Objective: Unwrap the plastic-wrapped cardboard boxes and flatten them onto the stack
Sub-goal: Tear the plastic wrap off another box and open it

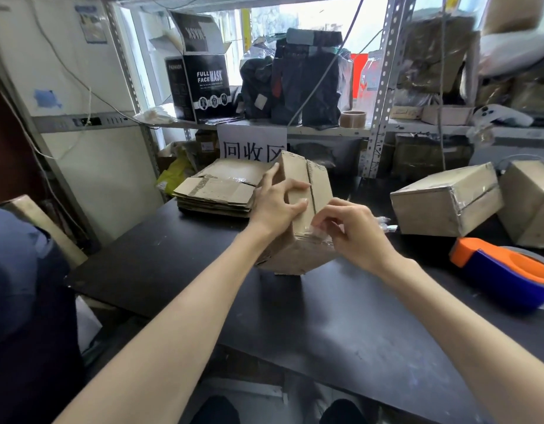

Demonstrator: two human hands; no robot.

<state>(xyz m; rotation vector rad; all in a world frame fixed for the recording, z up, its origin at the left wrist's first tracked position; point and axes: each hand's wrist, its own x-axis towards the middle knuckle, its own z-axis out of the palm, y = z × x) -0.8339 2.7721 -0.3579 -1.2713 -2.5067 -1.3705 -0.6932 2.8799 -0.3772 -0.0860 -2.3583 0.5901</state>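
Tabletop (pixel 325 316): black, and it carries all the work items.

Two wrapped boxes (pixel 445 200) sit at the far right. They are still whole and glossy with plastic, and one leans against the other. Not yet started.

Stack (pixel 221 191): flattened cardboard at the back, just left of my working position and below a paper sign.

Box (pixel 321 185): the item in hand. It is tipped on a lower edge on the tabletop, just beside the stack, still three-dimensional, with its top seam showing as a dark line.

Tape dispenser (pixel 503 270): orange and blue, near my right forearm, not in use.

Left hand (pixel 276 206): it grips the box's left side, thumb across the front face, and steadies it.

Right hand (pixel 356 231): fingertips are pressed together and pinch the plastic film (pixel 318 237) at the box's near lower corner.

Step, in my judgement: unwrapping, with flattening not yet begun. The next move calls for a firm hold from the left hand while the right peels the film away along the edge. The risk I see is thin film tearing into strips rather than coming off whole.
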